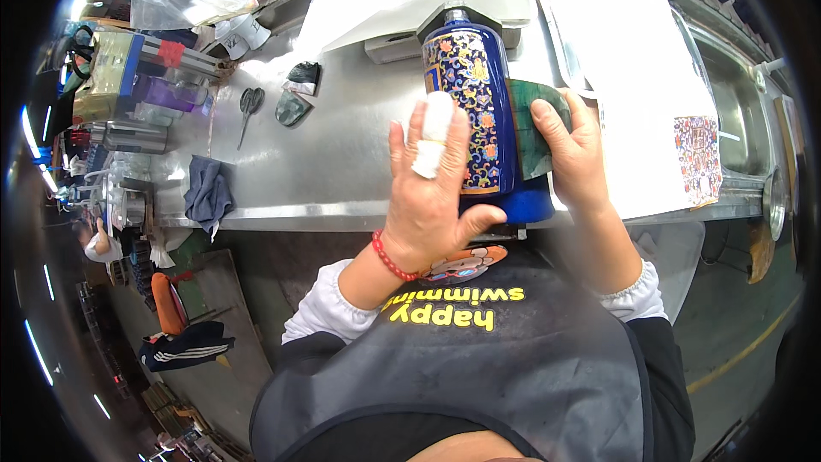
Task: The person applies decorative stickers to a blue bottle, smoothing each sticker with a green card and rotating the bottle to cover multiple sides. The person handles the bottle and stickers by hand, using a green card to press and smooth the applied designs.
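Note:
A dark blue bottle (481, 115) with a colourful floral pattern on its face lies with its neck pointing away from me. My left hand (425, 192) rests flat along its left side, fingers stretched out. White wrapping covers one or more of those fingers, and a red bead bracelet circles the wrist. On the bottle's other side, my right hand (575, 150) grips a flat dark green scraper (532, 154) between thumb and fingers. The scraper's edge is against or very near the bottle's right side; exact contact cannot be made out.
Scissors (248, 107) and two dark flat pieces (292, 109) lie left on the metal table (248, 192). A grey cloth (208, 192) hangs at its front edge. Patterned sheets (697, 158) lie on white paper at right, beside a metal sink (737, 111). A machine stands far left.

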The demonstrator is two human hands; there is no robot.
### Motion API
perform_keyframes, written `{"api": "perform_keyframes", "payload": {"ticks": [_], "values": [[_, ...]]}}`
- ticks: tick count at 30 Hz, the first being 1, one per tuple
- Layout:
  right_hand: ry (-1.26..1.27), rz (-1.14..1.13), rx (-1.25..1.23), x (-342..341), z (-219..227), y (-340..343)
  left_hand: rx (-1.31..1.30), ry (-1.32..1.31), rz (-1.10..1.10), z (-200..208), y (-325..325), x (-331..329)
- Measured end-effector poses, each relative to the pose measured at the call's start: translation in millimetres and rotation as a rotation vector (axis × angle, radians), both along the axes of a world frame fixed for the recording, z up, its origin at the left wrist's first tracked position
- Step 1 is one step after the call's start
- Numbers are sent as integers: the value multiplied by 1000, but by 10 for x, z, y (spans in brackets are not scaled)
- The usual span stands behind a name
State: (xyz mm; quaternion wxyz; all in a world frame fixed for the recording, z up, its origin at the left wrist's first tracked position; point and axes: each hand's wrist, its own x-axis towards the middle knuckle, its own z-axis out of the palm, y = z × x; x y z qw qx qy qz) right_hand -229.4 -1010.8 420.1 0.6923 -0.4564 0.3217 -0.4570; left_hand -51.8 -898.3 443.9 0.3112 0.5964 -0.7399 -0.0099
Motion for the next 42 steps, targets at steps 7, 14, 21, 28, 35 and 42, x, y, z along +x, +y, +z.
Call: {"api": "perform_keyframes", "payload": {"ticks": [7, 14, 21, 28, 35, 42], "values": [[28, -4, -61, -16, 19, -3, 90, -312, -50, 206, -124, -232], [85, -14, 2, 4, 70, 11, 69, -66, 74, 290, -286, 61], [155, -37, -51, -5, 121, 23, 28, -264, 6, 345, -519, -106], [92, -9, 2, -8, 85, 25, 71, -149, 80, 433, -627, 146], [136, -14, -20, -18, 42, 16, -12, -218, 80, 345, -720, 135], [171, -14, -31, -22, 37, 6, 28, -221, 20, 507, -815, 309]]}}
